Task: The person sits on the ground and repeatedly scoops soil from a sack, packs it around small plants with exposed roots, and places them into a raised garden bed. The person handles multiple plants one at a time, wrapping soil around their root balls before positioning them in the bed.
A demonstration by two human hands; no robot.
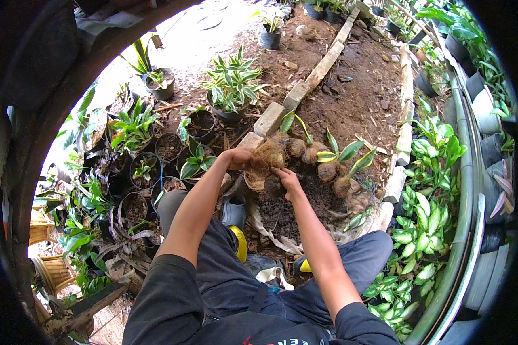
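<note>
Between my two hands is a clump of brown coconut fibre. My left hand is closed on its left side. My right hand has its fingers at a dark round ball of soil against the fibre's right edge; the fingertips are partly hidden. Just beyond lies more loose fibre. Several fibre-wrapped root balls, one of them a ball with a variegated leaf, lie to the right. Below my hands, dark loose soil rests on a pale cloth or sack.
Potted plants crowd the left, including a black pot of soil. A variegated plant stands ahead. Concrete blocks edge the earth bed. Leafy plants and a curved bamboo rail run along the right. Grey and yellow boots are below.
</note>
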